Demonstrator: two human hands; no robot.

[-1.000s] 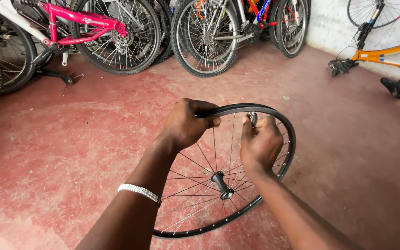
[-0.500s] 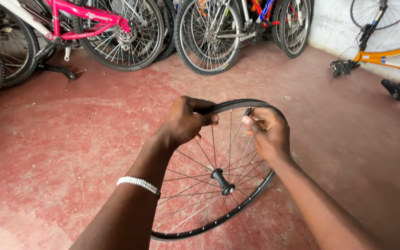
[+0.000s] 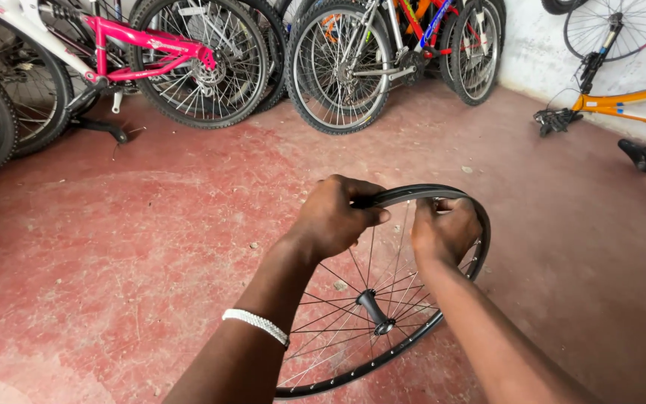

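Red concrete floor [image 3: 114,247], worn and dusty, with parked bicycles [image 3: 188,60] lined along the far wall. Bare bicycle wheel [image 3: 383,329] stands upright on the floor in front of the person. Left hand [image 3: 334,217] is clamped over the top of the rim; right hand [image 3: 443,232] grips the rim just beside it. White bracelet [image 3: 256,325] on left wrist.
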